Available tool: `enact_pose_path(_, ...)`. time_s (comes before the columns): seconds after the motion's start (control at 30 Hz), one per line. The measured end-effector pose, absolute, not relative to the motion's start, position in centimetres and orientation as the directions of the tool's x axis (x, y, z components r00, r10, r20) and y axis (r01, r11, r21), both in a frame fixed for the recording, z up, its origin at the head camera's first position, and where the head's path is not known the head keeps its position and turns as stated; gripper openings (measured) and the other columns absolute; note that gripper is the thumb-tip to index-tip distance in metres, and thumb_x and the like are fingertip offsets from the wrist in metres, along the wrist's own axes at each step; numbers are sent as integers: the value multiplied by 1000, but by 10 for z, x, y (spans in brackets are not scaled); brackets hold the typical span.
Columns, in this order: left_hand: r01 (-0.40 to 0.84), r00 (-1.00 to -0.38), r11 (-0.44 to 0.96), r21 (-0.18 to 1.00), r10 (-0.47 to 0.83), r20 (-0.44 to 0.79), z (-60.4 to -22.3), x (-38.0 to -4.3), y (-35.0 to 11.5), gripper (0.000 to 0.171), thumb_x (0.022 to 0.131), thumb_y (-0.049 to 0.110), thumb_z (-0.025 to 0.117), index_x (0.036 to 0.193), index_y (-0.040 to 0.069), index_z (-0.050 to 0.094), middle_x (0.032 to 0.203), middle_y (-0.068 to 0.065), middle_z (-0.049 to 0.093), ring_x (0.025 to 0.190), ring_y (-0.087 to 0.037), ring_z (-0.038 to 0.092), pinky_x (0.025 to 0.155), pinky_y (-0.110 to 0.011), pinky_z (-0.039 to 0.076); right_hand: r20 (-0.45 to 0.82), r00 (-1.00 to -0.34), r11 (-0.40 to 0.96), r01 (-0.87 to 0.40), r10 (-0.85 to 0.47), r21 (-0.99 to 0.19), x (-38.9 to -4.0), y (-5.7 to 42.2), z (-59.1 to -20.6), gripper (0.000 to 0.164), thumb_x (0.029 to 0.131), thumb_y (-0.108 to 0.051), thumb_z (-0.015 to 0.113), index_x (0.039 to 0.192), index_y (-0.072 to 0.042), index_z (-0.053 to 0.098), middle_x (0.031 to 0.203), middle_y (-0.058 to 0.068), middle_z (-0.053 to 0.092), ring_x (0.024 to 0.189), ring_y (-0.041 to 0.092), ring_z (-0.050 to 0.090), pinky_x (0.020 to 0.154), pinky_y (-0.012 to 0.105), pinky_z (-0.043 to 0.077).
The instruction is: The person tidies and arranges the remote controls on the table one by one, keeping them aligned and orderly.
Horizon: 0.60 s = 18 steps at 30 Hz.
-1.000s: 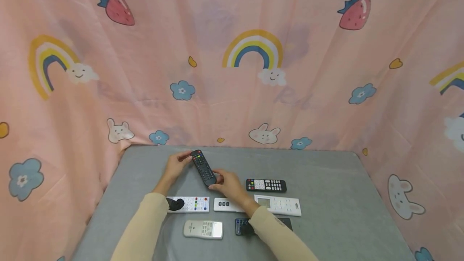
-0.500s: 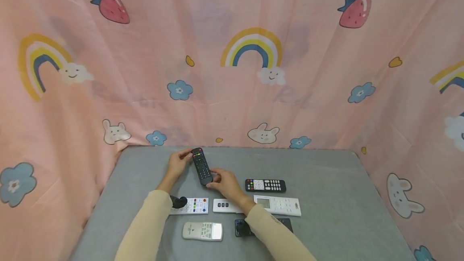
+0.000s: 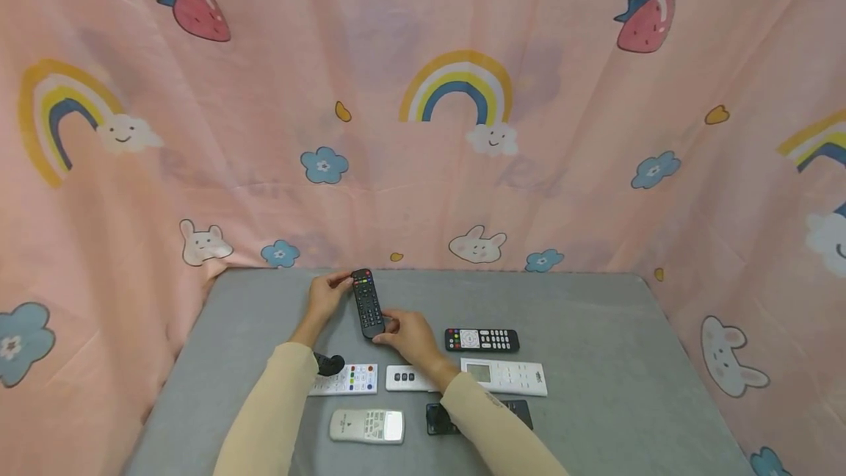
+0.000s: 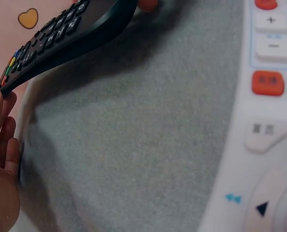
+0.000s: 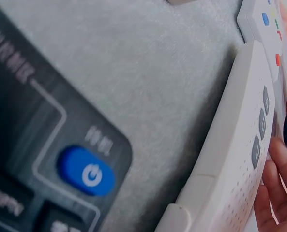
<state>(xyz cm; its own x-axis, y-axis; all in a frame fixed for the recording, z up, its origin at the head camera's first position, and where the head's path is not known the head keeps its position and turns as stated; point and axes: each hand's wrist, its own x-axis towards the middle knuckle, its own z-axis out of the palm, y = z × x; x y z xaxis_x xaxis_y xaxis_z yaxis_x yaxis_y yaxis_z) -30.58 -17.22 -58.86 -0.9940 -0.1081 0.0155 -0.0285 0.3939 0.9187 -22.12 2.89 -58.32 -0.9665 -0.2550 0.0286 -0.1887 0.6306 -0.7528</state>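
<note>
Between the two hands is a black remote control (image 3: 368,305) with coloured buttons near its far end, its buttons facing up. My left hand (image 3: 325,298) pinches the far end; in the left wrist view, thumb and finger meet at the corner of the remote (image 4: 61,43). The near end is held between the thumb and fingers of my right hand (image 3: 411,336). The left wrist view shows the remote raised over the grey cloth, its shadow below. At the right wrist view's edge, only part of the right hand (image 5: 281,179) shows.
Below the hands lie a white remote with coloured buttons (image 3: 353,379), a small three-button one (image 3: 405,378), a white one with a screen (image 3: 512,378) and a pale grey one (image 3: 366,426). A black remote (image 3: 481,340) lies right; the right sleeve partly covers a dark remote (image 3: 438,419).
The black remote has turned from a slant to nearly straight up and down in the head view, its near end swinging left with the right hand. Both hands keep their grip.
</note>
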Motion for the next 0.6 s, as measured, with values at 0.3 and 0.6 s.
enact_pose_path(0.3, -64, -995, 462, 884, -94, -22, -587, -306, -171, 29, 95, 14, 65, 121, 2, 69, 126, -21, 67, 121, -37, 61, 102, -49, 50, 36, -970, 669, -192, -240, -718, -220, 22, -584, 56, 77, -30, 83, 124, -7, 66, 77, -5, 71, 66, -1, 55, 70, 21, 51)
enact_pose_path(0.6, -136, -990, 505, 852, -101, -98, -583, -311, -164, 29, 97, 11, 62, 124, 2, 68, 126, -21, 67, 122, -36, 61, 103, -47, 49, 37, -976, 708, -182, -215, -682, -222, 18, -583, 55, 76, -31, 84, 122, -6, 68, 73, -6, 68, 63, 1, 51, 70, 23, 49)
